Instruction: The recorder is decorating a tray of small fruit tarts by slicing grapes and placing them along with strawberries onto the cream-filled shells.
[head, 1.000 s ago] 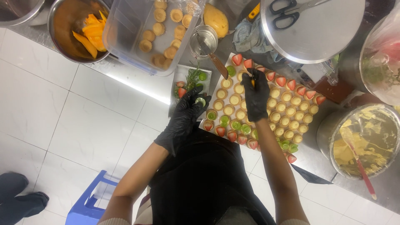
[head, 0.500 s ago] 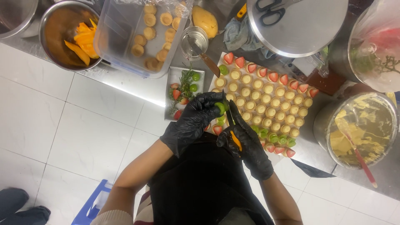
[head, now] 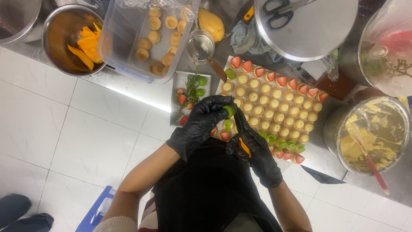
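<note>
Both hands, half a second on, sit slightly nearer the body, blade against the green fruit as before.
Left hand (head: 198,124) pinches a green fruit piece (head: 229,111); right hand (head: 254,152) is clenched on a small orange-handled knife (head: 239,129), its blade touching the fruit just beside the left fingertips (head: 221,107). Likely hazards: the blade slipping into the glove, or the fruit dropping onto the tray of tartlets (head: 274,103) directly beyond, disturbing strawberry halves (head: 281,80) on the tabletop (head: 141,88).
</note>
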